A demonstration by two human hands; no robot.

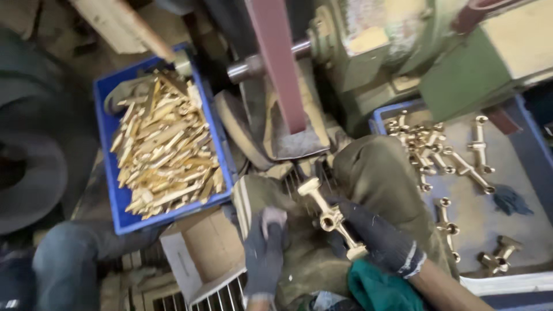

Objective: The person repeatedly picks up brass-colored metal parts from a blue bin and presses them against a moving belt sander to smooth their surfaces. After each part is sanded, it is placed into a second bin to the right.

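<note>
Our right hand (383,239), in a dark knit glove, is closed around the lower end of a brass fitting (331,217); the piece is a long cast bar with a flat pad at the top end and a round socket at its middle; it lies slanted across our lap, top end toward the sanding belt (282,69), lower end buried in the palm. Our left hand (264,253), also gloved, rests just beside the fitting on the olive cloth (377,167) over our knee; fingers curled loosely, apparently gripping nothing, though the palm is hidden from us.

Handling judgement: solid brass, so heavy for its bulk and fully stiff; bare metal likely slick, and the knit gloves should help there; not fragile, but edges and socket rims may be sharp. The best hold looks to be the straight shank on either side of the middle socket, which leaves the ends free.

Outward: a teal rag (380,291) lies under the right wrist; left of us a blue crate (109,167) heaped with brass bars (164,150); right of us a blue tray (536,138) with more such fittings (429,150) scattered singly; the green machine body (461,75) stands beyond the belt; a cardboard box (207,253) sits near our left knee.
</note>
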